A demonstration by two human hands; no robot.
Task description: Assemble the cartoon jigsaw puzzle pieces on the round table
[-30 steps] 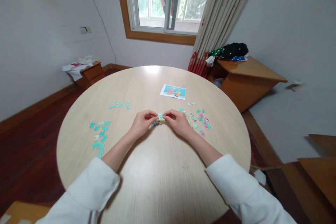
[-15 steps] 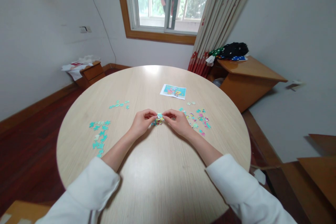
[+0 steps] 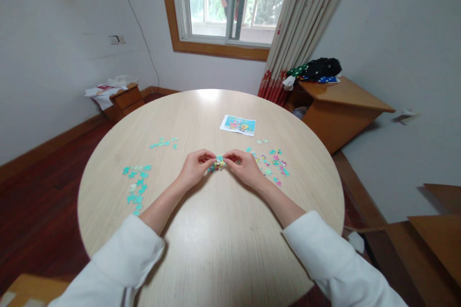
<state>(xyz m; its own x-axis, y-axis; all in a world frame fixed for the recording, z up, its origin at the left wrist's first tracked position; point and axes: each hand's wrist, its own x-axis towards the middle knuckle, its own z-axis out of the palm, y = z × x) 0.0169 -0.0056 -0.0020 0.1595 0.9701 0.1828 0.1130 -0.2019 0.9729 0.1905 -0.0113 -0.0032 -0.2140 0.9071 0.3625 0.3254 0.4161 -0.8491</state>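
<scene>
At the middle of the round table, my left hand (image 3: 196, 165) and my right hand (image 3: 242, 165) meet over a small cluster of jigsaw puzzle pieces (image 3: 217, 165) in teal, yellow and white. Thumb and fingers of each hand are pinched on puzzle pieces, the left from one side and the right from the other. My fingers partly cover them, so their exact joints cannot be made out. Loose colourful puzzle pieces (image 3: 279, 161) lie just right of my right hand, some hidden behind it.
Teal puzzle pieces (image 3: 135, 198) lie at the left of the wooden table (image 3: 216, 249), with another small group (image 3: 163, 143) farther back. A printed picture card (image 3: 237, 125) lies beyond my hands. A wooden desk (image 3: 345, 100) with cloths stands back right.
Between my fingertips, the pieces show a slightly different face, with less plain light blue on top. Both hands stay in nearly the same place.
</scene>
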